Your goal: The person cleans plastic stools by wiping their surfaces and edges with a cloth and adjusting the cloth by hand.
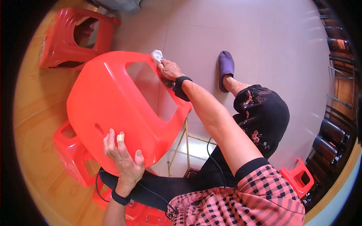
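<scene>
A red plastic stool [109, 98] lies tilted in front of me, its seat toward my left and a side with a large opening toward my right. My left hand [124, 158] rests on the seat near a small slot, fingers spread, with a pale wrap on one finger. My right hand [169, 70] is closed around a cloth [157, 56] at the stool's leg, beside the opening. The cloth shows white at the top and darker below the hand. Part of the stool's underside is hidden.
Other red stools stand at the upper left [77, 39], left [73, 154] and lower right [299, 177]. A yellowish metal frame [187, 147] is near my legs. Dark bottles [327, 148] line a rack at the right. A thin black cable [212, 158] crosses my lap.
</scene>
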`<state>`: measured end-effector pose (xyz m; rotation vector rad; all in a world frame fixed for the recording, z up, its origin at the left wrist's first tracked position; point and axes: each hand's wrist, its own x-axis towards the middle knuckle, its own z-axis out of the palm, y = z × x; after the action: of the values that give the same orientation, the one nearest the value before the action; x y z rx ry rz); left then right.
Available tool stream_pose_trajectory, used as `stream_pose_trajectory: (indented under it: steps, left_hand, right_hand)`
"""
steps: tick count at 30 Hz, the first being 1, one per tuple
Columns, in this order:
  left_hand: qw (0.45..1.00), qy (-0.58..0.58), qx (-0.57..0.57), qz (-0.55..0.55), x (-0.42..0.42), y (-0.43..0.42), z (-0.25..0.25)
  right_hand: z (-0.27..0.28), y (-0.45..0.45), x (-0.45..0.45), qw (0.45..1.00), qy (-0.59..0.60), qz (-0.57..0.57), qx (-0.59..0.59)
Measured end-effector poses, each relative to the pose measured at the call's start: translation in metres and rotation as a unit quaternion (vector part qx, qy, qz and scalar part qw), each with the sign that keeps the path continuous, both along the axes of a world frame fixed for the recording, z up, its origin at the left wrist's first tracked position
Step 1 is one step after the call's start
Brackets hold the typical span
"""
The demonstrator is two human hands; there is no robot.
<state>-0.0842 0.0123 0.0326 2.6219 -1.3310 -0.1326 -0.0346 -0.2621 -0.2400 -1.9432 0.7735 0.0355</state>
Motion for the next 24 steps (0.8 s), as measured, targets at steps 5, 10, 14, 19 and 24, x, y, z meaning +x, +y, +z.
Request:
stream_pose_trajectory:
  steps: [5, 10, 14, 19, 24]
  left_hand:
    - [1.000, -0.008, -0.006, 0.002, 0.000, 0.000, -0.001]
    - [1.000, -0.018, -0.010, 0.003, 0.000, -0.003, 0.001]
    - [1.000, -0.018, -0.014, 0.007, 0.000, -0.003, 0.000]
    - [1.000, -0.014, -0.014, -0.003, 0.001, -0.004, 0.001]
    - [1.000, -0.006, -0.022, 0.009, 0.002, -0.008, 0.001]
  right_hand:
    - [0.002, 0.024, -0.067, 0.998, 0.059, -0.001, -0.021]
    - [-0.013, 0.042, -0.115, 0.989, 0.095, -0.111, -0.010]
    - [-0.036, 0.048, -0.153, 0.970, 0.237, -0.049, 0.026]
    - [-0.098, 0.070, -0.170, 0.974, 0.221, -0.045, 0.030]
    - [-0.066, 0.063, -0.155, 0.974, 0.225, -0.007, -0.005]
